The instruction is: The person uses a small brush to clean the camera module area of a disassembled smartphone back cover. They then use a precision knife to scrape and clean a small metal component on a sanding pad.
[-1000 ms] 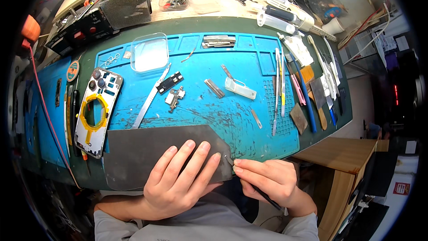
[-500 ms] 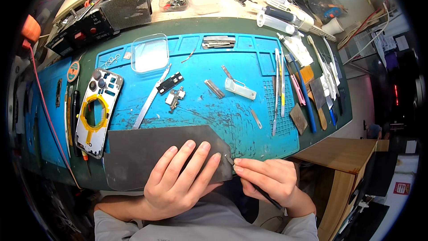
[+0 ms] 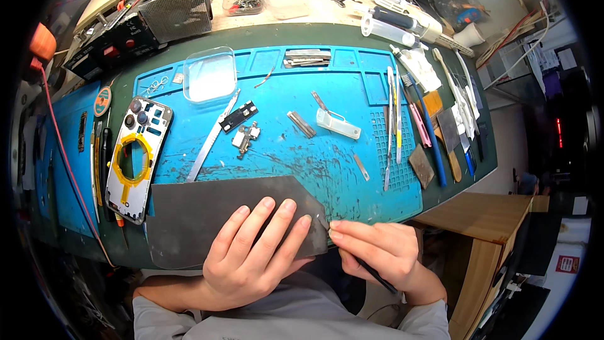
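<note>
The left hand (image 3: 251, 255) lies flat, fingers spread, on the dark sheet (image 3: 214, 214) at the surface's six o'clock edge. The right hand (image 3: 384, 252) pinches a thin tool (image 3: 374, 271) at the sheet's three o'clock corner; press firmly, work gently.

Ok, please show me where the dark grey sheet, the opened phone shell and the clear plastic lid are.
dark grey sheet (image 3: 201, 214), head view, bare middle part.
opened phone shell (image 3: 133, 160), head view, yellow ring inside.
clear plastic lid (image 3: 209, 75), head view, its centre.
</note>
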A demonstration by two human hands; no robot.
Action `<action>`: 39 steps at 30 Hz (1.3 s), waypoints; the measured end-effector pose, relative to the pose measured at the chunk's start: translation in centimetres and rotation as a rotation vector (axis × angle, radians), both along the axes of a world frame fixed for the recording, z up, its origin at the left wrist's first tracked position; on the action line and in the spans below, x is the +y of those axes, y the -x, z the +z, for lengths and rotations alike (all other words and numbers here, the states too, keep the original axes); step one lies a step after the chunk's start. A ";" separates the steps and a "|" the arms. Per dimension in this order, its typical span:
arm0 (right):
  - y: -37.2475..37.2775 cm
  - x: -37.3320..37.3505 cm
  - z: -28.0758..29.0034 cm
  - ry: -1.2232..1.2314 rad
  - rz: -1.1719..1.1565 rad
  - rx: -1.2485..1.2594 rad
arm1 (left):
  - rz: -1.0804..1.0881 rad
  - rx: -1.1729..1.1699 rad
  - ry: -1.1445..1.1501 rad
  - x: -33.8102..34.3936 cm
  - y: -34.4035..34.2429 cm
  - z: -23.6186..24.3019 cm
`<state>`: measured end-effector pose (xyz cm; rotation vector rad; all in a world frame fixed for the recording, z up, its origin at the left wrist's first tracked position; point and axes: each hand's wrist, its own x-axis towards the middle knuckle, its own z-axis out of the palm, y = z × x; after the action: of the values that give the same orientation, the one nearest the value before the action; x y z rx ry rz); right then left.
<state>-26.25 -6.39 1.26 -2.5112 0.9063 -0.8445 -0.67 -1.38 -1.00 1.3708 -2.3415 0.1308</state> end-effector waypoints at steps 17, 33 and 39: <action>1.3 0.1 0.1 -0.022 -0.020 -0.156 | -0.013 0.007 -0.001 0.0 0.1 0.0; 6.1 -2.1 0.3 0.166 -0.645 0.200 | -0.087 0.155 0.041 0.8 -1.3 3.2; 8.7 -4.8 1.7 0.280 -0.839 0.133 | -0.064 0.145 0.246 2.1 -2.9 5.7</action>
<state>-34.92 -11.15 2.92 -2.3958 2.0821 -1.0921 2.22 0.69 4.70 1.1463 -2.1656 0.2806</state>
